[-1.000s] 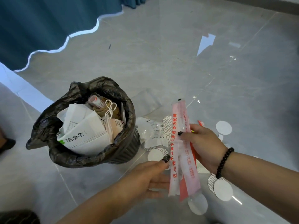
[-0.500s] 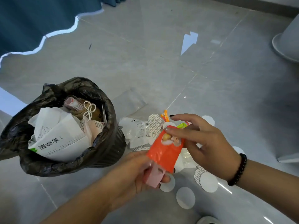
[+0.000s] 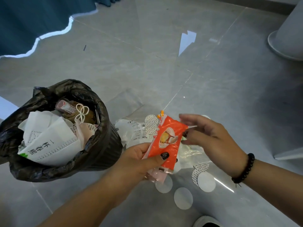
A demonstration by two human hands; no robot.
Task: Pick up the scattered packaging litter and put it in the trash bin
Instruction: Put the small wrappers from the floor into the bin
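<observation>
Your left hand [image 3: 141, 158] grips an orange plastic snack wrapper [image 3: 167, 141] with pink wrappers, frame centre; right hand [image 3: 211, 136] loose, empty | black-bagged round trash bin [image 3: 101, 145] — nearly full — lower left | left: white paper discs [image 3: 206, 181], clear film on floor.

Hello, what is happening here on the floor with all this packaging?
A person is clearing litter. The left hand grips an orange wrapper along with pink wrappers, beside the nearly full trash bin. The right hand hovers open next to the wrapper. White round discs and clear plastic lie on the floor.
</observation>
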